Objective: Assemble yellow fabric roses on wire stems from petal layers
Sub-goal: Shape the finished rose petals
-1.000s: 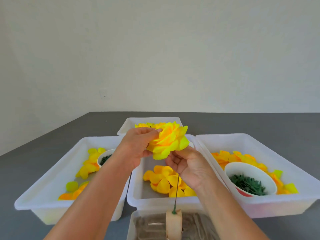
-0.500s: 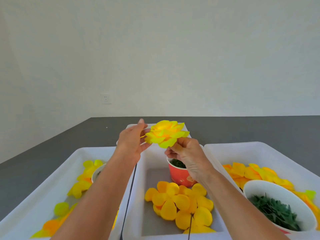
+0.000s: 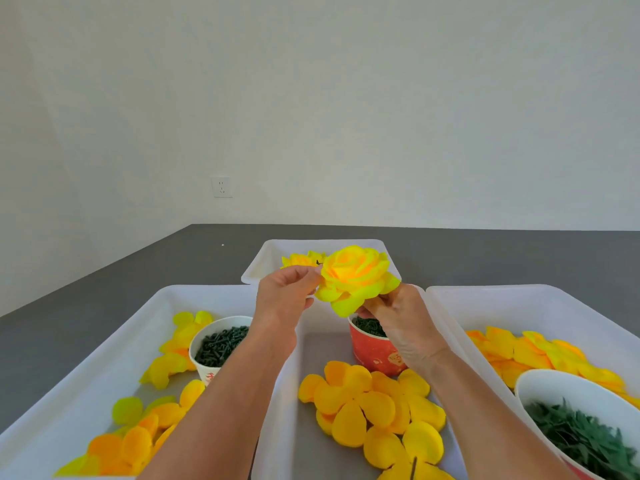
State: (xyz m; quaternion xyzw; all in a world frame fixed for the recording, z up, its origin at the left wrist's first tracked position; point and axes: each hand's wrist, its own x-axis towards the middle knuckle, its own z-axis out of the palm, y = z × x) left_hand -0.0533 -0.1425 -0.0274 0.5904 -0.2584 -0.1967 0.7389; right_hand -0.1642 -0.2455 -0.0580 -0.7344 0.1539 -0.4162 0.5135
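Nearest the camera, a thin dark wire stem [image 3: 413,468] rises at the bottom edge of the view, in front of a heap of loose yellow-orange fabric petal layers [image 3: 374,407] lying in the middle white plastic bin [image 3: 277,427]. Behind that heap, in the same bin, stands a red paper cup [image 3: 375,351] filled with small dark green pieces.

The left white plastic bin [image 3: 104,344] holds scattered yellow and orange petals [image 3: 138,441] and a white paper cup [image 3: 221,344] of dark green hooked parts. The right white plastic bin [image 3: 540,299] holds further yellow-orange petal pieces [image 3: 540,355] and, at its near end, a white bowl [image 3: 554,386] of green fabric leaves.

Both forearms reach forward over the middle bin. The assembled yellow fabric rose [image 3: 353,275] is held in the air above the red cup, between the two hands. The left hand [image 3: 284,299] has its fingers curled, with thumb and fingertips pinching the rose's left outer petals. The right hand [image 3: 401,317] is curled beneath the bloom, gripping it from below at its base; what exactly its fingers close on is hidden by the petals.

Beyond the hands, a fourth white plastic bin [image 3: 270,258] sits at the far centre and contains another yellow flower [image 3: 301,260], partly hidden. All bins rest on a dark grey table [image 3: 519,258]. A white wall behind carries a white socket [image 3: 221,187].
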